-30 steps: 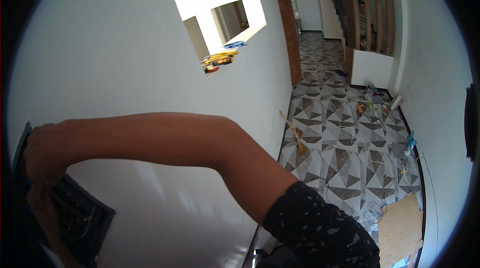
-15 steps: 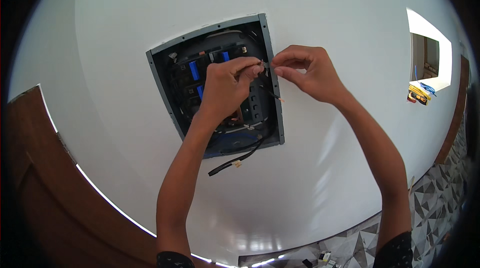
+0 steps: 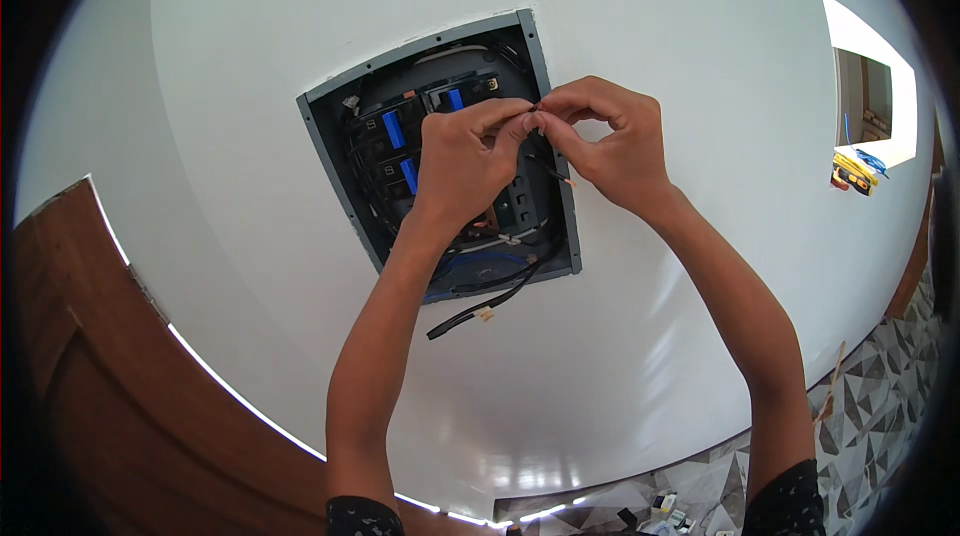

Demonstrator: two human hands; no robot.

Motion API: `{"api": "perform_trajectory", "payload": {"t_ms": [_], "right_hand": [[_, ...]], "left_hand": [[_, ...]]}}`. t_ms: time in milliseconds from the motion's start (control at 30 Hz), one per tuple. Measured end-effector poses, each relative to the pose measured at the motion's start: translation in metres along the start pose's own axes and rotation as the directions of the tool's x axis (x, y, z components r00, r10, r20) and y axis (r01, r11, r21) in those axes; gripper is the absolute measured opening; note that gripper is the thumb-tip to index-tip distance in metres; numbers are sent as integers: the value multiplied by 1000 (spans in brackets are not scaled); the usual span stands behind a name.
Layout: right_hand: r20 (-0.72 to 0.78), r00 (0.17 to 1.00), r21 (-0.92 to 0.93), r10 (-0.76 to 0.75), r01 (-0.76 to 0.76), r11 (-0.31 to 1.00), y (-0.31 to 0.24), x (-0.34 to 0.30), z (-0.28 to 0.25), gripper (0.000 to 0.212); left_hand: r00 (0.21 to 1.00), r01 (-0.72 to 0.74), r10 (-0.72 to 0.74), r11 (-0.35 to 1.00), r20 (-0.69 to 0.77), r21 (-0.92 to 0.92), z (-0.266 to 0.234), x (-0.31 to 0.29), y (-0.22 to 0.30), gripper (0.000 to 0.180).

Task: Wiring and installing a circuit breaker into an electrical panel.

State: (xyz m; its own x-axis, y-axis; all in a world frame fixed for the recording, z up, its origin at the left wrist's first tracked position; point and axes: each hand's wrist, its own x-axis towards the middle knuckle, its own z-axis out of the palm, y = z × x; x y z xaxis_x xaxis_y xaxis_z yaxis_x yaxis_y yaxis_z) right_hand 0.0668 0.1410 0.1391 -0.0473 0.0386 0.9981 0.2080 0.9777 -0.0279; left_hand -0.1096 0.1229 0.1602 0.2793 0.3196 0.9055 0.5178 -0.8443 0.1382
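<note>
A grey metal electrical panel box (image 3: 440, 39) is set into the white wall, its inside uncovered. Black circuit breakers with blue switches (image 3: 394, 130) line its left part. At its right edge my left hand (image 3: 465, 156) and my right hand (image 3: 622, 141) meet, thumbs and forefingers closed in pinches on a thin wire end (image 3: 536, 107). Dark insulation and a reddish bit show between the fingertips; the rest is covered. Below them, a black wire (image 3: 550, 171) with a bare copper tip sticks out over the box's right side. A thicker black cable (image 3: 470, 313) hangs out past the bottom edge.
At the lower left is a brown wooden door (image 3: 110, 366). Far right, a wall opening (image 3: 878, 101) has yellow-and-black tools (image 3: 853, 174) and blue wire on its ledge. Small items (image 3: 668, 506) lie on the patterned tile floor (image 3: 880, 386).
My right hand has shifted slightly left, and the fingertips of both hands have come together at the wire end. The panel sits a little higher and further right in view.
</note>
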Motion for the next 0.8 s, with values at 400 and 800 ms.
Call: {"api": "perform_trajectory", "payload": {"t_ms": [400, 800], "right_hand": [[-74, 993, 33, -93, 96, 995, 3, -12, -3, 9], [-93, 986, 75, -136, 143, 987, 10, -14, -1, 15]], "left_hand": [[972, -205, 210, 977, -102, 63, 13, -10, -1, 15], [982, -166, 165, 986, -94, 2, 15, -9, -5, 14]]}}
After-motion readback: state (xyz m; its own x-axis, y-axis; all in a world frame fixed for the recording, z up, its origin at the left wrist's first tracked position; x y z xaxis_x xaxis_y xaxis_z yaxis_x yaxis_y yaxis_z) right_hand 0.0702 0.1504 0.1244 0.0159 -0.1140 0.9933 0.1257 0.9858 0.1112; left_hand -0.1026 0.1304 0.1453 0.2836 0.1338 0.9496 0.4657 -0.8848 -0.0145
